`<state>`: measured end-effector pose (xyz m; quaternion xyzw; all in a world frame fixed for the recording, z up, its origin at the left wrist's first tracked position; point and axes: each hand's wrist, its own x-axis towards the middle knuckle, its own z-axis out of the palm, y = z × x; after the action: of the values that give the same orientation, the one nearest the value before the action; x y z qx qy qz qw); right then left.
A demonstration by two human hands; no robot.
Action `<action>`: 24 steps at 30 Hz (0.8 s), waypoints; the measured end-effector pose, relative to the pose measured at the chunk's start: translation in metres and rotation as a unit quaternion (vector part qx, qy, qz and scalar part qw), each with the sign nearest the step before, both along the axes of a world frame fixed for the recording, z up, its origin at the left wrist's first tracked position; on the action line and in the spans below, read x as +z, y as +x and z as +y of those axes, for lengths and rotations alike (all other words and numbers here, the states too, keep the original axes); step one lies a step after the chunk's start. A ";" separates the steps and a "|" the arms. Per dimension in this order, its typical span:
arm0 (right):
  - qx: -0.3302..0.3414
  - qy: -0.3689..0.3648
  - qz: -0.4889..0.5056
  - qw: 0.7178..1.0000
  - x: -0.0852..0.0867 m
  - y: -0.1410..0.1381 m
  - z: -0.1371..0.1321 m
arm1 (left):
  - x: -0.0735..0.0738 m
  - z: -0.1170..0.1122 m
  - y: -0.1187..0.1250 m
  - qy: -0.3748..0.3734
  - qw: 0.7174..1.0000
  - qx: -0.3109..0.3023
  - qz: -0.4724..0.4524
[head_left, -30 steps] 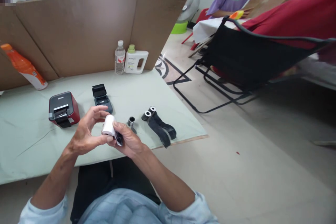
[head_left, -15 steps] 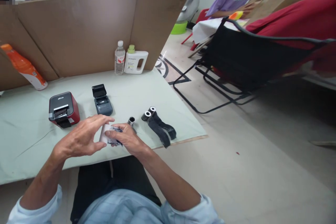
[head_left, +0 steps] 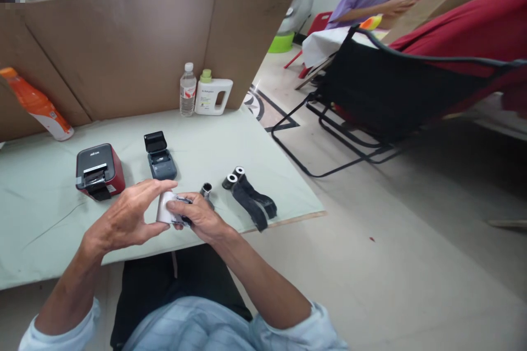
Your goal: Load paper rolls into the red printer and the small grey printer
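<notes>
A white paper roll point(head_left: 165, 208) is held between my two hands just over the near part of the table. My left hand point(head_left: 125, 214) curves around its left side, forefinger at the top end and thumb at the bottom end. With its thumb on the paper, my right hand point(head_left: 201, 217) grips the roll's right side and a dark-printed part point(head_left: 185, 203). Behind my right hand stands a small grey cylinder with a dark hollow end point(head_left: 206, 190). A small dark portable printer point(head_left: 160, 162) sits beyond my hands, lid raised. Left of it is a red and black label printer point(head_left: 100, 171).
Two black rolls with white cores point(head_left: 231, 178) trail dark strips point(head_left: 255, 205) toward the table's right edge. A clear water bottle point(head_left: 188, 90), a white jug point(head_left: 214, 93) and an orange bottle point(head_left: 39, 103) stand before a cardboard screen point(head_left: 144, 49). A black folding chair point(head_left: 370, 93) is at right.
The roll has turned in my hands, showing more plain white paper and less of the dark-printed part. Both hands stay in nearly the same place.
</notes>
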<state>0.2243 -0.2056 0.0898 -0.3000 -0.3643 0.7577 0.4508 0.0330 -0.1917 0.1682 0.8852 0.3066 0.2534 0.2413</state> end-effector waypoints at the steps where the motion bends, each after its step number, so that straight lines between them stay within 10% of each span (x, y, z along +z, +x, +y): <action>1: 0.006 -0.009 0.022 1.000 0.000 -0.001 0.000 | -0.003 0.000 0.000 -0.013 0.999 0.009 -0.034; 12: 0.018 -0.060 0.179 0.982 0.011 -0.012 0.000 | -0.047 -0.013 0.030 -0.279 0.858 0.070 -0.425; 18: 0.000 -0.006 0.023 1.000 0.010 -0.002 0.000 | -0.004 0.003 0.006 -0.106 0.991 0.008 -0.084; 24: -0.038 0.055 -0.105 0.992 0.005 0.002 0.006 | 0.013 -0.002 0.009 0.092 0.979 0.024 0.180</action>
<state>0.2259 -0.1994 0.0944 -0.3665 -0.4392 0.6833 0.4538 0.0416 -0.1934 0.1814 0.9272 0.3413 0.1222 0.0939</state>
